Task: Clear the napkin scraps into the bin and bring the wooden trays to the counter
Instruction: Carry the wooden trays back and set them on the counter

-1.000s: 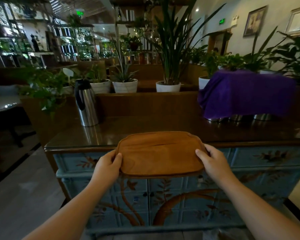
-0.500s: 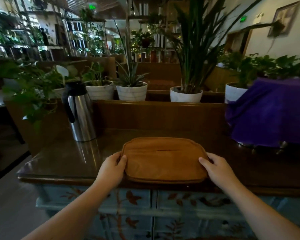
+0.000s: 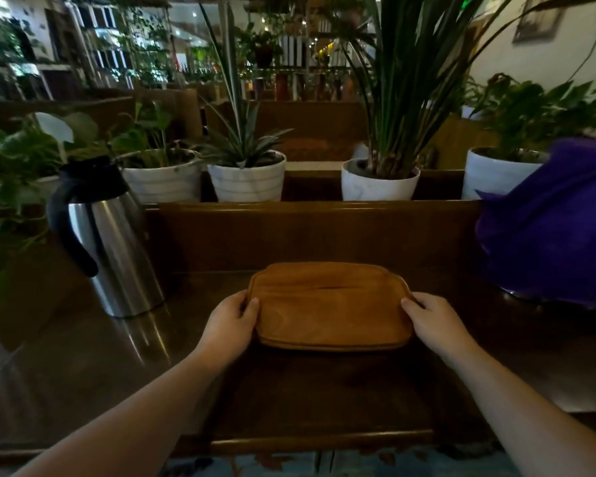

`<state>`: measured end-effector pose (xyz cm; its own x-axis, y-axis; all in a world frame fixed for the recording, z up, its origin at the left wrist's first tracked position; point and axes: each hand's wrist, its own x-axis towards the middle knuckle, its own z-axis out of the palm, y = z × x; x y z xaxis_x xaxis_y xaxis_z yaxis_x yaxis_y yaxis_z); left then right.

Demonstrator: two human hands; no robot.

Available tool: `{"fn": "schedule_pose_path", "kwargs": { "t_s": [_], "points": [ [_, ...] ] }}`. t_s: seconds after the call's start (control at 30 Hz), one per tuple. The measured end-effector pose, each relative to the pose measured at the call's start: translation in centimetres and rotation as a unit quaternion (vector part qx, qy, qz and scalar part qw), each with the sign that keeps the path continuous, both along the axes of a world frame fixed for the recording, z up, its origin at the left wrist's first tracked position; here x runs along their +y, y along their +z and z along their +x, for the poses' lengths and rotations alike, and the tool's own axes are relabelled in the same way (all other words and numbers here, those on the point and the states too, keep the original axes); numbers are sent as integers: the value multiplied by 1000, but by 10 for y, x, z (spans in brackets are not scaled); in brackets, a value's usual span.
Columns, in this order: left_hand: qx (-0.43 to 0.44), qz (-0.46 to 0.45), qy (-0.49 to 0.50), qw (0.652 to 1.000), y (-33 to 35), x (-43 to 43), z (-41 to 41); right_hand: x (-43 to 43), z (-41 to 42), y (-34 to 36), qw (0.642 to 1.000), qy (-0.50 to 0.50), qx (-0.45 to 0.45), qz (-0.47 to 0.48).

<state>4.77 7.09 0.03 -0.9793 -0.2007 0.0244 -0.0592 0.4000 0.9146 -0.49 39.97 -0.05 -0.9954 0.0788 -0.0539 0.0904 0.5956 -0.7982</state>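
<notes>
A stack of brown wooden trays (image 3: 329, 306), two edges visible at its near side, is low over or on the dark glossy counter (image 3: 83, 366), near the wooden back panel; contact with the counter is unclear. My left hand (image 3: 229, 325) grips the stack's left end, thumb on top. My right hand (image 3: 434, 320) grips its right end the same way. No napkin scraps or bin are in view.
A steel thermos jug (image 3: 107, 235) with a black handle stands on the counter to the left. A purple cloth (image 3: 551, 232) covers metal items at the right. White plant pots (image 3: 248, 180) line the ledge behind the back panel (image 3: 310, 232).
I have stepped up to the counter and carried the trays forward over it, from beyond its front edge to near the back panel. Both hands keep their grip.
</notes>
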Motion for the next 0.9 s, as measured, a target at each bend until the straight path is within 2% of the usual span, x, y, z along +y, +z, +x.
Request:
{"fn": "schedule_pose_path", "kwargs": {
  "t_s": [0.13,0.3,0.47,0.73,0.9],
  "points": [
    [-34,-19,-4,999,-5,7,-21,9,-19,-1,999,13,-13,36],
    [-61,-99,-14,993,-7,21,-45,17,-46,-2,998,21,-13,56],
    [-125,-177,8,976,-11,25,-63,25,-69,-8,994,54,-41,88],
    [-138,-218,30,966,-17,21,-73,25,-85,-14,988,78,-32,129],
    [-137,-214,31,967,-15,23,-71,25,-81,-12,983,75,-26,164]
  ]
}}
